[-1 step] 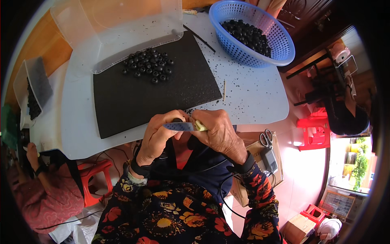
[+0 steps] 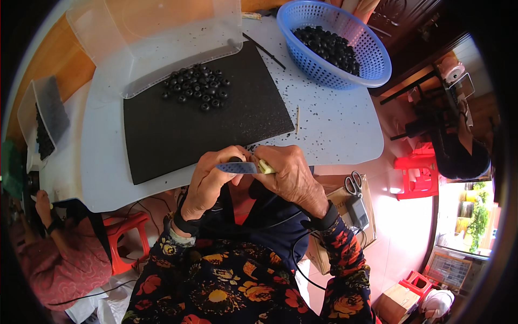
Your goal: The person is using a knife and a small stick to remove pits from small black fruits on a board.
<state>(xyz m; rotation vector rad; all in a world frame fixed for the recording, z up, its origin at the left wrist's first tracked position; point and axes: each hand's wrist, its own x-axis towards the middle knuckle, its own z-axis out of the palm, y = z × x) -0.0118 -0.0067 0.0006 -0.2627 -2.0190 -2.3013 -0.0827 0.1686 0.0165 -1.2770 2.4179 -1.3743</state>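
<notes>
Both hands meet just in front of the near edge of the white table (image 2: 345,135). My left hand (image 2: 208,181) pinches a small dark bead (image 2: 235,159) at its fingertips. My right hand (image 2: 291,173) grips the yellow-green handle (image 2: 266,167) of a small tool. The tool's flat blue-grey blade (image 2: 237,168) reaches left across my left fingers, right under the bead. A black mat (image 2: 205,127) lies on the table beyond the hands, with a pile of black ring beads (image 2: 195,86) at its far end.
A blue basket (image 2: 372,54) of black beads stands far right, a clear plastic tub (image 2: 156,38) far left. A thin stick (image 2: 297,120) lies beside the mat. Scissors (image 2: 353,183) rest on a box at right. Another person (image 2: 65,264) sits at left, near a red stool (image 2: 127,229).
</notes>
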